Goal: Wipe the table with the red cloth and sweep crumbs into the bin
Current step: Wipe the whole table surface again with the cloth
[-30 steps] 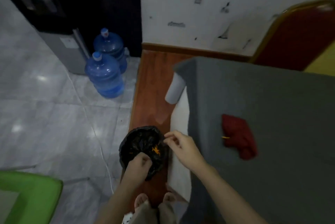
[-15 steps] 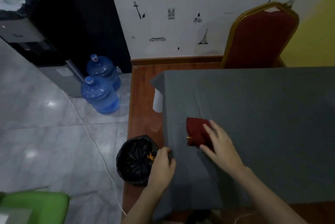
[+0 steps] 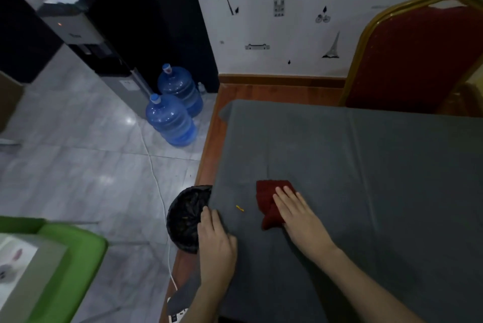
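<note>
The red cloth [image 3: 268,199] lies crumpled on the grey-covered table [image 3: 366,165] near its left edge. My right hand [image 3: 298,215] presses flat on the cloth's right part, fingers together. A small orange crumb [image 3: 239,208] sits on the table left of the cloth. My left hand [image 3: 215,246] rests at the table's left edge, against the rim of the bin [image 3: 185,218], a black-bagged round bin on the floor just below the edge. I cannot tell whether that hand grips the bin's rim.
A red chair with a gold frame [image 3: 418,55] stands at the table's far side. Two blue water jugs [image 3: 172,110] and a dispenser [image 3: 78,35] are on the tiled floor to the left. A white cable [image 3: 159,186] runs past the bin. A green chair [image 3: 65,265] is at lower left.
My right hand left the bin, reached the red cloth and now lies flat on it. My left hand rose from the bin's bag to the table edge. An orange crumb now shows on the table.
</note>
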A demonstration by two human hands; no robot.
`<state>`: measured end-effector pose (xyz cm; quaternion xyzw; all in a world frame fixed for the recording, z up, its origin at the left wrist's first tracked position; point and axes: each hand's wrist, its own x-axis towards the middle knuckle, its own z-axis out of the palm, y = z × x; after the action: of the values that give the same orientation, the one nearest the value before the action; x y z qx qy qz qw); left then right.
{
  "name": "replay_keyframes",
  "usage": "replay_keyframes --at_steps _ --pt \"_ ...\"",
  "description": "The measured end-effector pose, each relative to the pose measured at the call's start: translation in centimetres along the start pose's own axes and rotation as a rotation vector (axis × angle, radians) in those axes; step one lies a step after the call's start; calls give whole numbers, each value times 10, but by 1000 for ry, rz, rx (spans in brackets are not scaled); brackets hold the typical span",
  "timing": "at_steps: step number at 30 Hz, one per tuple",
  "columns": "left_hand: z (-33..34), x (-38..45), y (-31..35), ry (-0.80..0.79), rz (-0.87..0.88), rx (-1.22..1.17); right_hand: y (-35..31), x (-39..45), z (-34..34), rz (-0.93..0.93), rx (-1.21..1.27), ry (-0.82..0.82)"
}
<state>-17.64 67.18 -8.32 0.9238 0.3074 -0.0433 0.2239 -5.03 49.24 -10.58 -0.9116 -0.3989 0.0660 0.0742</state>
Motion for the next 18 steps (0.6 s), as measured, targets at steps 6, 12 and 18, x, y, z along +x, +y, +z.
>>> replay_keyframes --at_steps 6,12,18 --pt "12 9 19 52 306 103 86 -52 -16 187 101 85" --pt "42 45 96 -88 667 203 105 -90 -30 386 154 12" --pt "57 101 135 -103 695 296 84 -65 -23 460 146 56"
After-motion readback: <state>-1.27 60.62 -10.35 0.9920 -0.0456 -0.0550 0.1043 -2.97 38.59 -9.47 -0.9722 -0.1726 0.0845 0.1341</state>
